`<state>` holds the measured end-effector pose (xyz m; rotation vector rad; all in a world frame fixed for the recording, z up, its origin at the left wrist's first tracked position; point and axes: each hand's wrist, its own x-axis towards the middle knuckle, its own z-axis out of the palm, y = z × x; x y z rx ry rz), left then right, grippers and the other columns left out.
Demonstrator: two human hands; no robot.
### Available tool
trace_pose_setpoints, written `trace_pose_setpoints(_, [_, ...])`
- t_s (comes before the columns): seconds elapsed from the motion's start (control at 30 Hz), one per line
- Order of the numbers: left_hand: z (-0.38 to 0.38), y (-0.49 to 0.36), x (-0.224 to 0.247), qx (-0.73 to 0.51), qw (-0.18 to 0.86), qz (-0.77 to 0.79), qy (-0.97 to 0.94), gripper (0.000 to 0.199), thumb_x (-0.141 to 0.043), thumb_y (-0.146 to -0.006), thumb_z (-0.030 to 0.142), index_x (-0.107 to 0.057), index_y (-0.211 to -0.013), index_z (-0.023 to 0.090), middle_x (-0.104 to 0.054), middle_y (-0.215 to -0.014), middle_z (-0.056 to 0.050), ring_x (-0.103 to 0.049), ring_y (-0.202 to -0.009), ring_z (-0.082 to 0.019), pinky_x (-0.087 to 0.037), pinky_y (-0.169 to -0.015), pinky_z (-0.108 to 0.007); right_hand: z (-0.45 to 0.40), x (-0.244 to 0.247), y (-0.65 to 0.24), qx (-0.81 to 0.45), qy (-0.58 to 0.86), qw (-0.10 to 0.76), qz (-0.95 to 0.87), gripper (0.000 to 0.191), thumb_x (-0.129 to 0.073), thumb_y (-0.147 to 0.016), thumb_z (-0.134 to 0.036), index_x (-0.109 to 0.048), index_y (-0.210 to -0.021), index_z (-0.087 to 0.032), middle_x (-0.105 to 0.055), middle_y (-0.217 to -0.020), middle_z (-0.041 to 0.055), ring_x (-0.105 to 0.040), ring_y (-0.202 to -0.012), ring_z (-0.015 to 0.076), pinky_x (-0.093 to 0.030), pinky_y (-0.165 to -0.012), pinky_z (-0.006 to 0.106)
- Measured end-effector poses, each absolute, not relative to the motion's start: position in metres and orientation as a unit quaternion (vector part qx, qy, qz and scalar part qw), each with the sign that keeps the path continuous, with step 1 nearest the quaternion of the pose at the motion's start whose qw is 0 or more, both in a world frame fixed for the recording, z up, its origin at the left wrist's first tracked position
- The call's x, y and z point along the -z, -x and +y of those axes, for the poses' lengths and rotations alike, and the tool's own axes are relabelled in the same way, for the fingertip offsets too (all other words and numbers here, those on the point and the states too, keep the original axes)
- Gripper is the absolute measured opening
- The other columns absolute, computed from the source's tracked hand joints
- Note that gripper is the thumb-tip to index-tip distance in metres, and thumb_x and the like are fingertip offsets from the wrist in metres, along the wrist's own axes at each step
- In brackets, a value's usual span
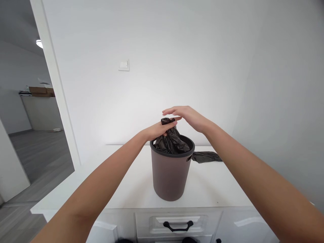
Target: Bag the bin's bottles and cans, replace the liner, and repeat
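A brownish trash can [169,179] with a dark rim stands upright on a white cabinet top. Bunched in its mouth is a black garbage bag [174,140], whose gathered upper end rises above the rim. My left hand [162,129] is closed around that gathered end, thumb across the front. Just above it, my right hand [188,115] hovers with fingers stretched out to the left, holding nothing. Whether the right fingers touch the bag's top is hard to tell.
Another folded black bag [206,156] lies on the white cabinet [134,197], right of the can. A drawer with a black handle [178,226] faces me. On the wall behind is a light switch [124,65]. A doorway opens at the left.
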<state>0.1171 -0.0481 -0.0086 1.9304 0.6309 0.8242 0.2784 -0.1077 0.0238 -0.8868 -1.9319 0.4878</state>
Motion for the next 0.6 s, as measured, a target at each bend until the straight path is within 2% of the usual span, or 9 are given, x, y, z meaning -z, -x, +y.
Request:
trace_pose_setpoints(0.07, [-0.049,-0.116,0.009,-0.318,0.434,0.263,-0.801,0.038,-0.065,-0.081,0.054,-0.070,-0.107,0.027,-0.066,-0.107,-0.003,-0.056,-0.095,-0.019,-0.040,-0.065,-0.024,-0.109,-0.024,-0.288,-0.192,0.373,0.487,-0.766,0.027,-0.051,-0.081,-0.026,-0.075,-0.094,-0.026,-0.067,-0.114,0.0028,-0.058,-0.109,0.0233,-0.041,-0.098,0.042])
trace_pose_setpoints(0.17, [-0.050,-0.115,0.009,-0.317,0.435,0.279,-0.795,0.043,-0.059,-0.083,0.060,-0.070,-0.101,0.023,-0.067,-0.099,-0.005,-0.057,-0.088,-0.018,-0.040,-0.062,-0.024,-0.101,-0.017,-0.302,-0.150,0.402,0.447,-0.785,0.025,-0.058,-0.078,-0.026,-0.073,-0.097,-0.025,-0.067,-0.111,0.0043,-0.059,-0.100,0.0216,-0.043,-0.093,0.039])
trace_pose_setpoints(0.3, [-0.047,-0.119,0.014,-0.306,0.467,0.272,-0.783,0.050,-0.056,-0.083,0.066,-0.069,-0.086,0.018,-0.065,-0.084,-0.005,-0.054,-0.073,-0.015,-0.040,-0.059,-0.025,-0.091,-0.008,-0.304,-0.038,0.389,0.417,-0.821,0.010,-0.064,-0.075,-0.029,-0.071,-0.080,-0.023,-0.066,-0.098,0.0041,-0.058,-0.089,0.0194,-0.045,-0.080,0.036])
trace_pose_setpoints(0.37, [-0.045,-0.119,0.016,-0.300,0.474,0.277,-0.780,0.052,-0.054,-0.084,0.067,-0.069,-0.084,0.017,-0.064,-0.081,-0.004,-0.053,-0.069,-0.013,-0.040,-0.059,-0.024,-0.093,-0.009,-0.301,-0.018,0.385,0.420,-0.822,0.009,-0.065,-0.075,-0.030,-0.067,-0.071,-0.021,-0.066,-0.087,0.0030,-0.057,-0.082,0.0183,-0.044,-0.075,0.035])
trace_pose_setpoints(0.47, [-0.043,-0.117,0.017,-0.304,0.488,0.288,-0.766,0.052,-0.055,-0.084,0.066,-0.071,-0.086,0.017,-0.063,-0.075,-0.003,-0.050,-0.060,-0.011,-0.039,-0.056,-0.024,-0.102,-0.013,-0.301,-0.093,0.403,0.416,-0.810,0.015,-0.072,-0.070,-0.033,-0.065,-0.064,-0.020,-0.065,-0.074,0.0018,-0.057,-0.073,0.0167,-0.043,-0.070,0.033])
trace_pose_setpoints(0.6, [-0.043,-0.114,0.012,-0.305,0.532,0.281,-0.738,0.045,-0.057,-0.087,0.059,-0.072,-0.103,0.019,-0.061,-0.068,0.000,-0.045,-0.050,-0.008,-0.038,-0.050,-0.022,-0.103,-0.010,-0.312,-0.221,0.449,0.446,-0.742,0.024,-0.082,-0.062,-0.037,-0.066,-0.063,-0.019,-0.063,-0.066,0.0016,-0.054,-0.065,0.0141,-0.043,-0.064,0.031])
